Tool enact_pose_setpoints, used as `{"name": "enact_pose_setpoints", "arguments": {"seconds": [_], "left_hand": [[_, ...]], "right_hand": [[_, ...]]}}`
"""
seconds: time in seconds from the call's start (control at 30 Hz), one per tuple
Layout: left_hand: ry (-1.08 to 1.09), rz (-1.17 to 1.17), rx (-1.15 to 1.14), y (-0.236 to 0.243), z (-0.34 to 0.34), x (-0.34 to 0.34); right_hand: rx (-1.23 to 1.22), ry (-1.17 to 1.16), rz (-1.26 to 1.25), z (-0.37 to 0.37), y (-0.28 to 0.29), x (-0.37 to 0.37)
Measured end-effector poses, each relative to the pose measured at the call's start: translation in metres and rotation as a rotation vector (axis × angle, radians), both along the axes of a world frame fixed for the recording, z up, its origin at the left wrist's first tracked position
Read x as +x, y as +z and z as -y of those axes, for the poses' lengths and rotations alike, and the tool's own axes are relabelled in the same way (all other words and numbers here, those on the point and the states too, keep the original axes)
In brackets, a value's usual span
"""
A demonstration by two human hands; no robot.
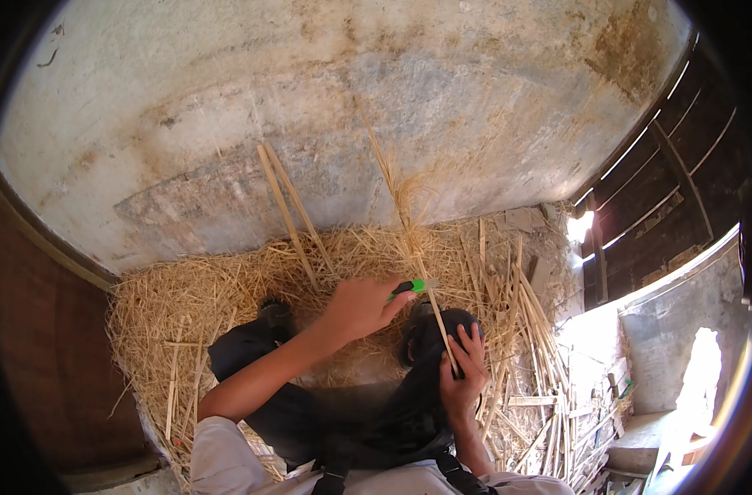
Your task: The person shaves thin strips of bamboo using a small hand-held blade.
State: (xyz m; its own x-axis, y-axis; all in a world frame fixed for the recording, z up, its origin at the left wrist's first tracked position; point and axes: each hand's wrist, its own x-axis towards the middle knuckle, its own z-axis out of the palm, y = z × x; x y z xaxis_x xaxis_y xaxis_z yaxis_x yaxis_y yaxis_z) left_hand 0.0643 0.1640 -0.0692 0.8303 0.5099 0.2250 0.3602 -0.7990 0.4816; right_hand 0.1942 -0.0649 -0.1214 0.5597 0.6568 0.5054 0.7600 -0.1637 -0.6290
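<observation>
My left hand [359, 307] is closed around a green and black utility knife [409, 287]. Its blade lies against a long, thin bamboo strip [435, 309], just above my right knee. Near that knee, my right hand [467, 367] grips the strip's lower end, with the fingers partly spread over it. From there the strip slants up and away toward the wall, and curled shavings [405, 198] cling to its far part. The far tip is thin and hard to make out.
Straw-like shavings [161, 338] cover the floor around my legs. Two pale sticks [283, 202] lean on the stained wall [252, 107] ahead. Many loose strips [549, 371] are heaped at the right, beside a dark slatted wooden panel [657, 181]. A brown panel [46, 346] stands at the left.
</observation>
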Motion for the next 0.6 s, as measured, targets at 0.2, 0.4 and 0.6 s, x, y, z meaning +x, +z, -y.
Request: {"name": "enact_pose_setpoints", "arguments": {"seconds": [0.2, 0.4, 0.6], "left_hand": [[0.048, 0.115, -0.073, -0.01, 0.01, 0.008], [0.004, 0.049, 0.015, -0.011, 0.016, 0.007], [0.125, 0.07, -0.015, 0.0, -0.026, 0.009]], "right_hand": [[0.023, 0.015, -0.034, 0.001, -0.005, 0.008], [0.018, 0.027, 0.034, 0.0, -0.008, 0.008], [-0.017, 0.018, 0.093, 0.003, -0.014, 0.004]]}}
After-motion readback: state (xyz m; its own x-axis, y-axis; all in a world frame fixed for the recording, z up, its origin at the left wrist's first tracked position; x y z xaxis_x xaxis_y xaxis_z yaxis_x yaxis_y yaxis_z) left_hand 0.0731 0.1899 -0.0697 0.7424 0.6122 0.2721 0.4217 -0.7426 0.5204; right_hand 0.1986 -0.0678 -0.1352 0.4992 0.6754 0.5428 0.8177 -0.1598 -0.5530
